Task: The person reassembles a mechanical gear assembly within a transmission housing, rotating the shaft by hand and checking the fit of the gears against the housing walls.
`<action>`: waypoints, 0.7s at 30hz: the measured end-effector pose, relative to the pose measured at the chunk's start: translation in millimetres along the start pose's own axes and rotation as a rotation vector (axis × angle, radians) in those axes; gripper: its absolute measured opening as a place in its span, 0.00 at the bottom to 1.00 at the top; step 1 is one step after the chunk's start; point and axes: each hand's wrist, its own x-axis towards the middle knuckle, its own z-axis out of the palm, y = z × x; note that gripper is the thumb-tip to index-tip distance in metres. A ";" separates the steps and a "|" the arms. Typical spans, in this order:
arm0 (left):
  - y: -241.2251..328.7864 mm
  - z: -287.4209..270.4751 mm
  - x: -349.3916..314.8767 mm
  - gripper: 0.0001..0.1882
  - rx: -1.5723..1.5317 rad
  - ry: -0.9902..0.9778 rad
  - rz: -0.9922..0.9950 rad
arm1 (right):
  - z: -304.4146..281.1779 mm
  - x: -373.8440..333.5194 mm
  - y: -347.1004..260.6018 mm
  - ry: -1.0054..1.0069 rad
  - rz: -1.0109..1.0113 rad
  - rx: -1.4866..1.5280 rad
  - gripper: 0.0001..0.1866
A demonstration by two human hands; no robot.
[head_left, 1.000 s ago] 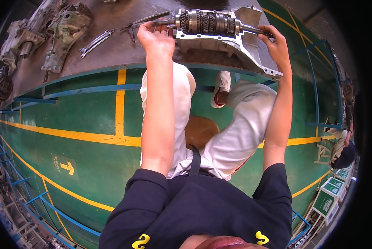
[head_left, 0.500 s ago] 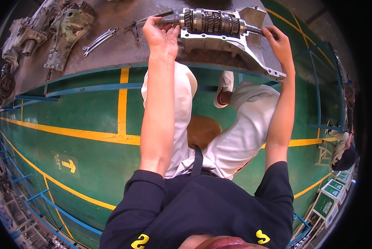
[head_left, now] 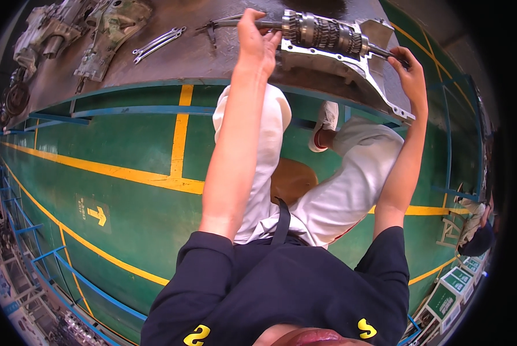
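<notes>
A metal gear shaft [head_left: 322, 33] with several toothed gears lies lengthwise over the open silver gearbox housing [head_left: 331, 68] at the table's near edge. My left hand [head_left: 257, 45] is closed around the thin left end of the shaft, its fingers partly hiding it. At the right end, my right hand [head_left: 407, 62] pinches the narrow shaft tip between thumb and fingers. Whether the shaft rests fully in the housing cannot be seen from here.
Two wrenches [head_left: 159, 44] lie on the dark table [head_left: 215, 60], left of a metal puller-like tool [head_left: 212, 27]. Dirty gearbox casings [head_left: 111, 37] stand farther left. Below me is a brown stool [head_left: 293, 179]; another person [head_left: 476, 230] is at the far right.
The view has shifted, so the table and housing appear farther right and slightly tilted. Both hands keep hold of the shaft ends; my left wrist leans more to the right.
</notes>
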 end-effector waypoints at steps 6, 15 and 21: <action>-8.3 6.8 0.2 0.19 -0.045 -0.020 -0.059 | -5.0 -0.1 13.4 0.012 0.046 0.071 0.12; -2.3 -4.3 -13.4 0.11 0.113 -0.009 -0.189 | 0.1 8.7 11.3 0.079 0.206 -0.129 0.28; 15.9 -19.3 -10.6 0.22 1.704 0.070 0.663 | -4.7 -4.8 -8.2 0.037 0.052 -0.004 0.11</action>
